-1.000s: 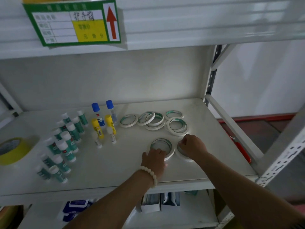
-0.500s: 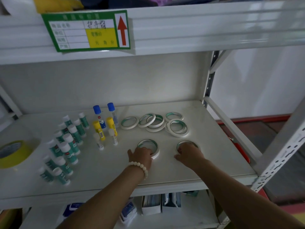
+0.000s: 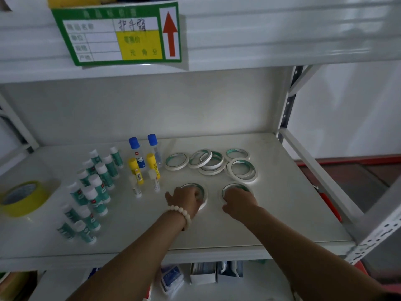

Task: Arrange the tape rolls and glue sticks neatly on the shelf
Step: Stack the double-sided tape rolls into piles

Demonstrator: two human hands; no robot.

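Two thin white tape rolls with green inner rims lie flat side by side near the middle of the white shelf (image 3: 282, 203). My left hand (image 3: 184, 200), with a bead bracelet on the wrist, grips the left tape roll (image 3: 204, 195) with curled fingers. In the same way, my right hand (image 3: 237, 200) grips the right tape roll (image 3: 233, 186). Behind them, several more tape rolls (image 3: 211, 162) lie loosely overlapping. Green-labelled glue sticks (image 3: 97, 185) stand in rows at the left. Two yellow glue sticks (image 3: 134, 170) stand beside two blue-capped bottles (image 3: 134, 148).
A wide yellow tape roll (image 3: 23, 198) lies at the shelf's far left. A green label card (image 3: 117, 33) hangs on the shelf above. Metal uprights (image 3: 286, 105) frame the right side. Small boxes (image 3: 204, 272) sit on the lower shelf.
My left hand slid its tape roll to the left, away from the right roll, leaving a gap between them. My right hand stayed on its roll with little movement.
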